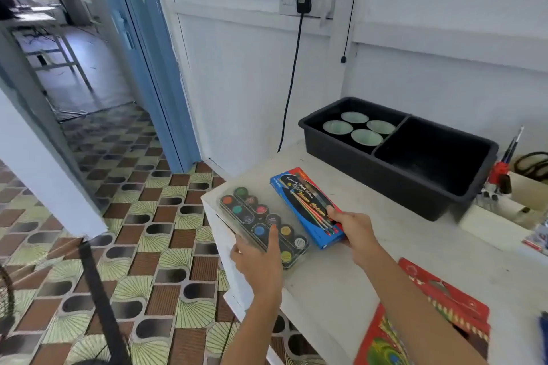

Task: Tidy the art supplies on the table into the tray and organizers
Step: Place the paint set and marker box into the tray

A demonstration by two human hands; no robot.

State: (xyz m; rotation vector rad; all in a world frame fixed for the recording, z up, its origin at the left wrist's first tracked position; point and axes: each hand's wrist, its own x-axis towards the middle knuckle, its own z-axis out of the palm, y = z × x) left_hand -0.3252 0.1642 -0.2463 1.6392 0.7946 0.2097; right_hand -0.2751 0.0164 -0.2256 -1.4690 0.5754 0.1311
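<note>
A clear case of round paint pots (261, 221) lies at the left corner of the white table (341, 281). My left hand (261, 258) grips its near end, thumb on top and fingers under the table-edge side. Beside it lies a blue watercolour box (305, 201). My right hand (354, 231) holds that box's near end, thumb on its top face. A black two-compartment tray (444, 187) stands at the back; its left part holds several pale green cups (360, 127), its right part is bare.
A red pencil pack (430, 314) lies under my right forearm. At far right stand a cream organizer (527, 190) with black scissors (533, 161), brushes (514, 144) and a red item (499, 172). A black cable (292, 80) hangs from the wall socket. Tiled floor drops off left.
</note>
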